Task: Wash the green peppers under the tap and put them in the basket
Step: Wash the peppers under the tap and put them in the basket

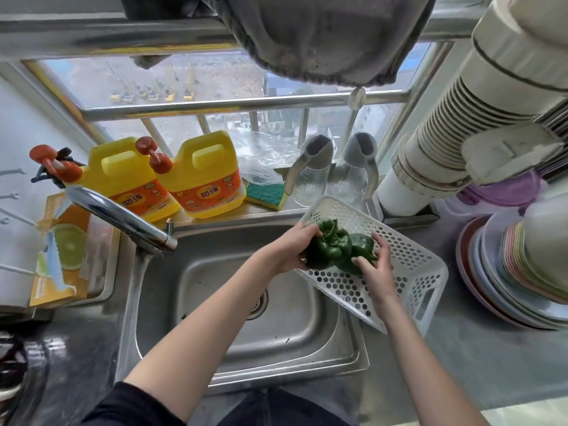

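Steel sink (pixel 233 302) fills the middle, tap (pixel 123 219) at far left, white basket (pixel 408 272) on the counter to its right. We hold two peppers (pixel 330 249) over the basket's left rim: our left hand (pixel 292 250) curls round the nearer-left one, our right hand (pixel 373 265) has its fingers bent against the other. They look firm, light and glossy, likely slippery when wet, so we would cup the body rather than the stem.

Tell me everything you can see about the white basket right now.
The white basket looks plastic, rectangular, with perforated floor and walls and a handle slot in its near end. It sits tilted, partly over the sink's right rim, partly on the counter. Two green peppers lie in it, held by the left hand and right hand.
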